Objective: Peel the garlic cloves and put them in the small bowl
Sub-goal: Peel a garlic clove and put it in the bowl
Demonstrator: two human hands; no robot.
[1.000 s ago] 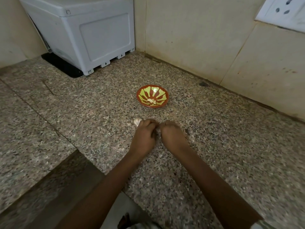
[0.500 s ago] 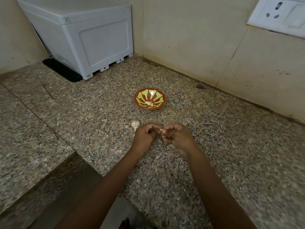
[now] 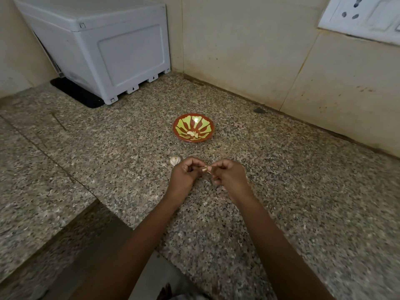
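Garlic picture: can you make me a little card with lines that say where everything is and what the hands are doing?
place: speckled stone counter, in a wall corner
left hand: pinches a garlic clove
right hand: pinches the same clove from the other side
bowl: small, red and green, upright, beyond the hands
in bowl: a few pale pieces, likely peeled garlic
loose garlic: on the counter, beside the left hand
back left: white box

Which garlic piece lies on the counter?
The whitish piece beside the left hand; a clove is pinched between that hand and the right hand, others lie in the small bowl.
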